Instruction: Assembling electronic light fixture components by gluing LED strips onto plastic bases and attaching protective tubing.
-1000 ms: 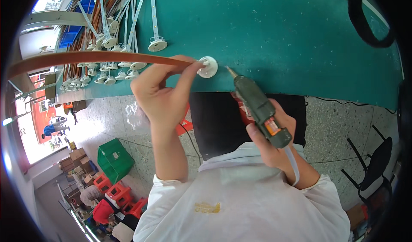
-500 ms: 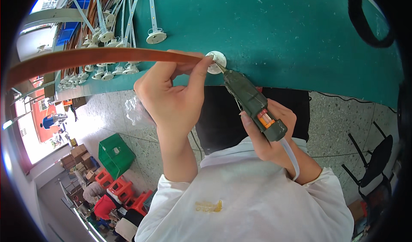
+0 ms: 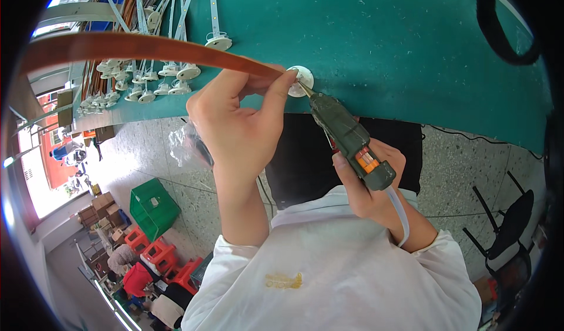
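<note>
- Green table [image 3: 411, 43]: occupies the upper frame; its front edge crosses mid-frame, and the widest room for moving spreads between the white disc [image 3: 306, 75] and the black strap [image 3: 485, 14] at upper right
- Group of pale and brown strips with white round bases [image 3: 170, 69]: crowded at upper left, bounding the left hand's room on that side
- Brown strip [image 3: 147, 46]: curves from the left of the frame to the upper centre, crossing in front of the group
- Left hand [image 3: 241, 113]: left of centre, spanning the front edge; thumb and fingers pinched on the strip's right end, beside the disc
- Right hand [image 3: 367, 205]: right of centre, below the front edge; closed around the dark green glue gun [image 3: 341, 122]
- Glue gun: slants up and left across the front edge
- White disc: upper centre, just inside the front edge, partly hidden by the left fingertips; its join to the strip cannot be made out
- Nozzle [image 3: 307, 91]: at the disc's lower right; contact cannot be told
</note>
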A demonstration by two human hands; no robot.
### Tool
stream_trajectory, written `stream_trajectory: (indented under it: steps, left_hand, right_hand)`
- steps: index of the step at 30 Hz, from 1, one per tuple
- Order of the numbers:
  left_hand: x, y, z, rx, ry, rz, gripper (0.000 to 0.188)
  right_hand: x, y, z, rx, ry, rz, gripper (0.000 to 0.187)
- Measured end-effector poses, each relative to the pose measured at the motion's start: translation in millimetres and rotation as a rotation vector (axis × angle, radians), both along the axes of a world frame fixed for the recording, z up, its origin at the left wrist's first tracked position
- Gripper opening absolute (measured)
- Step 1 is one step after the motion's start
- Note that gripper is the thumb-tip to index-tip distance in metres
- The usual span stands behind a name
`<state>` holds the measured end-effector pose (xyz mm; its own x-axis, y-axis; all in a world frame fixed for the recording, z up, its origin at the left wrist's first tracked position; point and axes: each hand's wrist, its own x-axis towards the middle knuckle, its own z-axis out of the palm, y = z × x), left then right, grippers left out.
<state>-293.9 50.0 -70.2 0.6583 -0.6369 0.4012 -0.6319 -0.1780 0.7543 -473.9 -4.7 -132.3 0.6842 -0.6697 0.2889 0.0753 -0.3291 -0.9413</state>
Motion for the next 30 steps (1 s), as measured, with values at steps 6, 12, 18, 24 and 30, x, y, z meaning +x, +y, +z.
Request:
stream_trajectory:
  steps: [6, 12, 18, 24, 30]
  left_hand:
    - [2.0, 1.0, 0.0, 0.014, 0.007, -0.007, 0.01]
    - [0.5, 0.0, 1.7, 0.026, 0.001, -0.008, 0.009]
    - [1.1, 0.4, 1.4, 0.011, 0.007, -0.032, 0.009]
    - [-3.3, 2.6, 2.5, 0.027, 0.015, -0.029, 0.008]
    - [1.4, -3.6, 5.5, 0.007, -0.053, -0.059, 0.008]
  right_hand:
    - [1.4, 0.6, 0.7, 0.01, 0.015, 0.012, 0.013]
    - [2.4, 0.9, 2.1, -0.003, 0.007, 0.03, 0.009]
    - [-3.7, 0.0, 3.7, 0.001, 0.027, 0.051, 0.005]
    - [-3.3, 2.2, -2.3, -0.021, 0.011, 0.024, 0.005]
    - [-4.8, -0.5, 24.9, -0.034, 0.152, 0.014, 0.013]
